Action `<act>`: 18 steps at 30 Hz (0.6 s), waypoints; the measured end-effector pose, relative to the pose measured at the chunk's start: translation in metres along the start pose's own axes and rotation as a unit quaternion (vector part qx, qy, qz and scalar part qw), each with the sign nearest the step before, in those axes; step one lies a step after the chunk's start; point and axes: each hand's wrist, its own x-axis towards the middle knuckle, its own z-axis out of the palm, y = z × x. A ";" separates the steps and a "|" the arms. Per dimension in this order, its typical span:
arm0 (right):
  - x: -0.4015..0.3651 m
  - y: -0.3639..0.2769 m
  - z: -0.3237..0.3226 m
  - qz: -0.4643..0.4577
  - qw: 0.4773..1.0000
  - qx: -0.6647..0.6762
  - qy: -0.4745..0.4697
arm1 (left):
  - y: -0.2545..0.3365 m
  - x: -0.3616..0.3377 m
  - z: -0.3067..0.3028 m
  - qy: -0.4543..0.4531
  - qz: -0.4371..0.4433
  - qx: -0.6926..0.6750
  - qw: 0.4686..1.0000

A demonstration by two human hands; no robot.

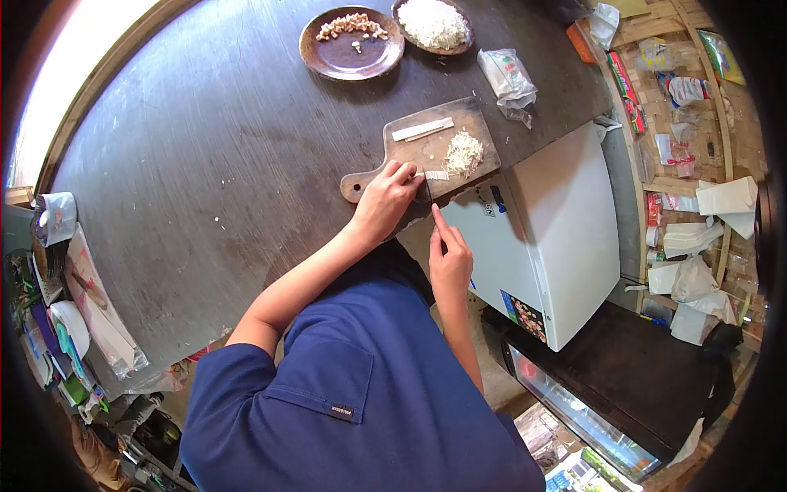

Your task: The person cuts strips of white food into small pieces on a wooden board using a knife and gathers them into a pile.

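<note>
Desk [205, 164]: dark wood, matt, scuffed, streaked with wear. Cutting board [410, 154]: pale bare wood, rough grain. Knife [428, 197]: blade dark, dull. Plate [344, 61]: brown, glossy glaze. Bag [507, 75]: clear crinkled plastic. Cabinet [566, 238]: white, smooth, semi-gloss. Shirt [369, 394]: blue cloth, matt.

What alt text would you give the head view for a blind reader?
A person's left hand pins a pale white strip on a brown wooden cutting board while the right hand holds a dark-bladed knife against it. A heap of white shreds lies on the board; two round brown plates of food stand beyond.
</note>
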 end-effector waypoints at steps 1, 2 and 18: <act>0.000 0.002 0.000 0.000 1.000 -0.002 -0.003 | -0.001 0.000 0.000 -0.006 0.011 0.016 1.000; 0.000 0.003 0.001 0.007 1.000 -0.007 -0.005 | -0.002 -0.001 -0.001 -0.012 0.022 0.033 0.999; 0.012 -0.002 0.009 -0.059 0.996 -0.054 0.044 | -0.005 -0.001 0.001 0.010 0.027 0.025 0.999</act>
